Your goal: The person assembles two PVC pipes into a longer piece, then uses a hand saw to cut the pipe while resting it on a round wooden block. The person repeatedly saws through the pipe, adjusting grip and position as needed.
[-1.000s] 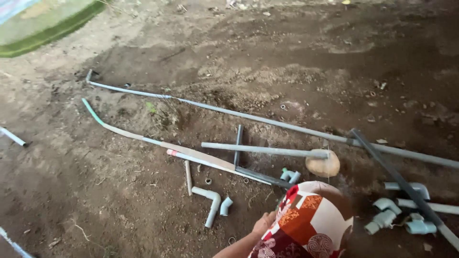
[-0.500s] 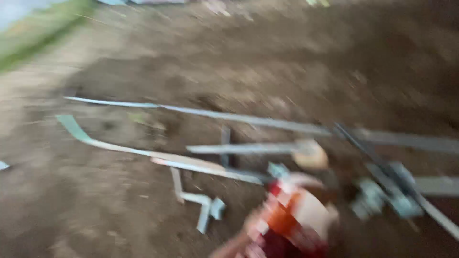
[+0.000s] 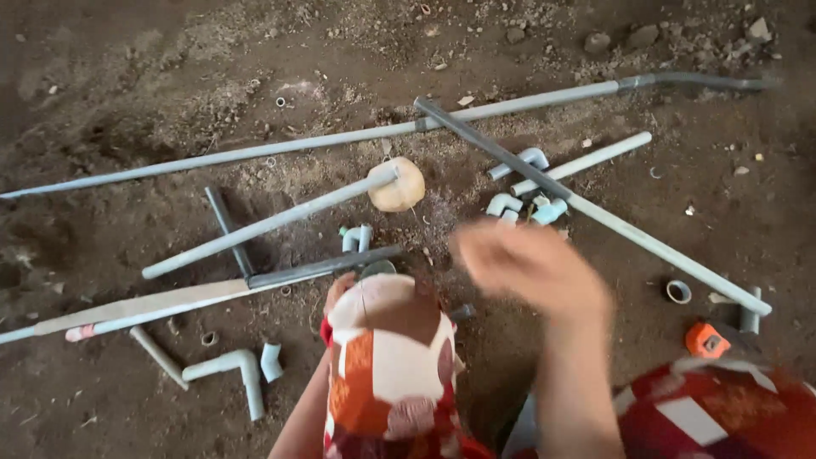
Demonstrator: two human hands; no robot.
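Observation:
My right hand (image 3: 531,268) hovers blurred above the dirt, just below a cluster of grey pipe elbows (image 3: 510,204); nothing shows in it. My left hand (image 3: 340,289) is mostly hidden behind my knee (image 3: 387,365), which is wrapped in red, orange and white patterned cloth. Its fingertips lie next to a dark pipe (image 3: 323,265) on the ground. A grey pipe (image 3: 255,228) rests one end on a round tan stone (image 3: 395,185).
A long grey pipe (image 3: 255,153) crosses the ground, and a dark one (image 3: 493,153) lies across it. A pale flat strip (image 3: 144,304), an elbow pipe (image 3: 229,367), a small ring (image 3: 677,291) and an orange object (image 3: 705,340) lie about.
The view has swung right and closer to the pipes. My right hand has come into view over the fittings. My left hand stays by the knee.

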